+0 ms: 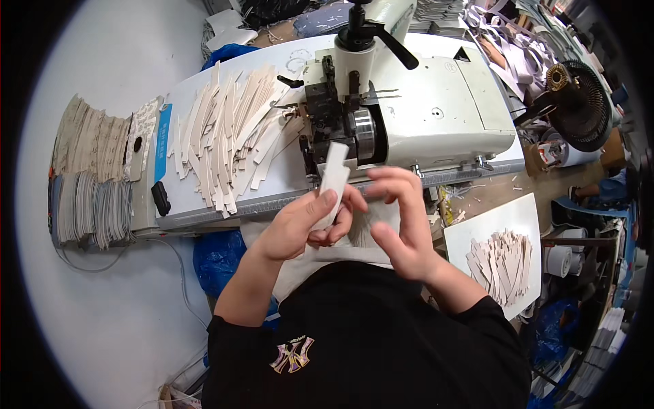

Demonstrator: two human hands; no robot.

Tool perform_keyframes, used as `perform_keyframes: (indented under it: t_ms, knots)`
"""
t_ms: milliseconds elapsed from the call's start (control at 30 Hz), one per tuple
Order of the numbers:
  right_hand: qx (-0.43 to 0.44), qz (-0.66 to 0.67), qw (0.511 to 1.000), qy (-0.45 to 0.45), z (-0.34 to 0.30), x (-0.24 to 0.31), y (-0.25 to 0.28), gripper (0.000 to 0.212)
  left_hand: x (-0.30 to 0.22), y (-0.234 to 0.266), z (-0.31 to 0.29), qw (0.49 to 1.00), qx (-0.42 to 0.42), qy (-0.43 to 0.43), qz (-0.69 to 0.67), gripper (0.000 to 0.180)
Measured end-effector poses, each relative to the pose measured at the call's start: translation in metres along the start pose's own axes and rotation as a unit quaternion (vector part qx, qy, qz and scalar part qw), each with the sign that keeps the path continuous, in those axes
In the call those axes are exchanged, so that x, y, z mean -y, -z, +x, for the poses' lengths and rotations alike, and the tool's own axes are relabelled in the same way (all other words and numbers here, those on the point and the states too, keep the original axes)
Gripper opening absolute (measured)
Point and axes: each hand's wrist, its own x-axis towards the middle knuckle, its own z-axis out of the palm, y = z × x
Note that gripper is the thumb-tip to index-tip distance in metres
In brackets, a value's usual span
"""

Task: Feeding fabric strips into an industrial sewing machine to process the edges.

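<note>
Pale strips [334,172] are pinched in the left hand [293,223], long axis pointed toward the machine [436,95] — the right hand [409,235], fingers spread, is held apart to their right.

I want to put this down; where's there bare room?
The white board is bare beyond its small strip heap. The tabletop has a narrow free patch between the big strip pile and the machine, but that pile crowds its left side.
</note>
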Motion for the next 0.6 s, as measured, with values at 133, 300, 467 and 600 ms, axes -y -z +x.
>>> perform_keyframes:
  t_ms: [133,300,467,600]
  knots:
    - [0.068,0.185,0.967,-0.160,0.028,-0.019,-0.004,0.026,-0.002,-0.001,-0.006,0.967,-0.046,0.114,0.222,0.058]
    - [0.093,0.186,0.968,-0.138,0.030,-0.039,0.004,0.018,-0.012,0.007,0.004,0.904,-0.141,-0.036,0.401,0.046]
    - [-0.075,-0.144,0.982,-0.097,0.048,-0.056,0.016,0.017,-0.064,0.029,0.025,0.628,-0.200,-0.110,0.744,0.042]
    - [-0.056,-0.279,0.957,-0.052,0.069,-0.078,0.020,0.022,-0.081,0.053,0.037,0.542,-0.204,-0.113,0.808,0.041]
